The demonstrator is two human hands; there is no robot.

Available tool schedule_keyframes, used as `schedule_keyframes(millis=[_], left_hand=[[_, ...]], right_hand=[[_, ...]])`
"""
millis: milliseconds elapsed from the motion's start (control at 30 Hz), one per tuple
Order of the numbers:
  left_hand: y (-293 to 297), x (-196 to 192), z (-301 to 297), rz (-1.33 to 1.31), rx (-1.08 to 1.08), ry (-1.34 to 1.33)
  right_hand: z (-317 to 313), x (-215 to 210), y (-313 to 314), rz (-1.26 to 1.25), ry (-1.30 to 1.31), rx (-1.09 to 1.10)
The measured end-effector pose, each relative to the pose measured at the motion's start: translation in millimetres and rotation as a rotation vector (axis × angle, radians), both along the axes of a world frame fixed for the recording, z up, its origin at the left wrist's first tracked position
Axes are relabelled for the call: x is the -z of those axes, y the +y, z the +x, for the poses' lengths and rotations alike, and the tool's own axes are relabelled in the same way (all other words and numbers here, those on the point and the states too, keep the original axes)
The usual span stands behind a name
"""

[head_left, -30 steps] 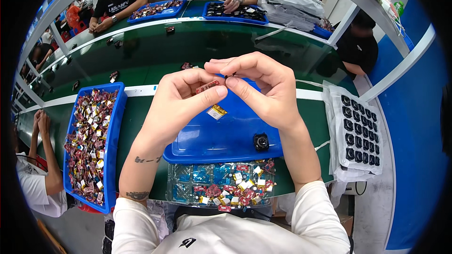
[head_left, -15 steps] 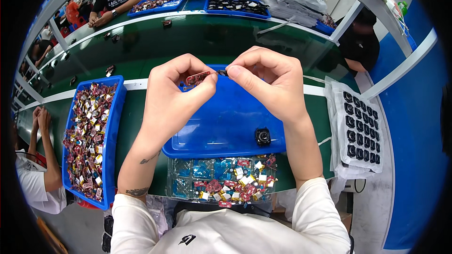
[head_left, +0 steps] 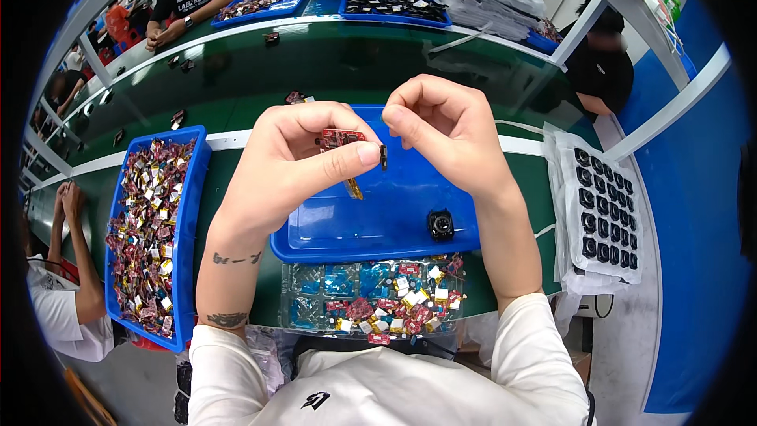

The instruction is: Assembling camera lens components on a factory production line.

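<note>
My left hand [head_left: 292, 150] grips a small red circuit board [head_left: 337, 137] between thumb and fingers. A small black part [head_left: 384, 157] stands out just past the thumb tip, and a yellow-tipped piece [head_left: 353, 188] hangs below the hand. To the right, a short gap away, my right hand [head_left: 445, 134] has its thumb and forefinger pinched together; whatever they may hold is too small or hidden. Both hands are above a blue plastic tray [head_left: 355, 229]. On the tray's right side sits a square black module with a round lens [head_left: 440, 225].
A clear compartment tray [head_left: 303, 315] with red boards and white-and-yellow pieces lies close to me. At left is a full blue bin [head_left: 199, 229]; at right, black parts [head_left: 607, 205] stand in rows on white sheeting. Across the green conveyor [head_left: 331, 55], people sit by more bins.
My right hand has come away from the black part, leaving a gap. The left hand has turned the board, and the black part and yellow-tipped piece now show.
</note>
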State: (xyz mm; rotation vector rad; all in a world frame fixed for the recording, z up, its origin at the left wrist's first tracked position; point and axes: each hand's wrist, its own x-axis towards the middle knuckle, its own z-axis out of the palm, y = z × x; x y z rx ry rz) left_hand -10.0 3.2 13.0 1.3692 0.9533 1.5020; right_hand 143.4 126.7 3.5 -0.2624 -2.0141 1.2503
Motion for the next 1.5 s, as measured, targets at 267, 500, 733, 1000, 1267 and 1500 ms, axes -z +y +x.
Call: schedule_keyframes(millis=[267,500,733,1000,1267,1500], left_hand=[[-5.8,-5.7,-2.5,0.003,-0.115,0.108],[-3.2,-5.1,-0.2,-0.028,-0.121,0.242],[-7.6,-5.2,0.4,-0.03,-0.148,0.244],[-5.6,-6.2,-2.8,-0.064,-0.233,0.217],[-1.4,-2.6,-4.4,-0.067,-0.458,0.185],[1.7,-2.2,-3.0,-0.032,-0.47,0.24]], right_hand=[[46.0,48.6,3.7,0.582,-0.533,0.318],[87.9,60.9,-5.5,0.573,-0.916,0.176],[68.5,67.9,8.4,0.472,-0.716,0.091],[12.5,20.2,-6.0,-0.339,-0.008,-0.161],[-26.0,-2.1,-24.1,-0.279,0.077,0.001],[-22.0,10.0,-7.2,-0.143,0.009,0.054]])
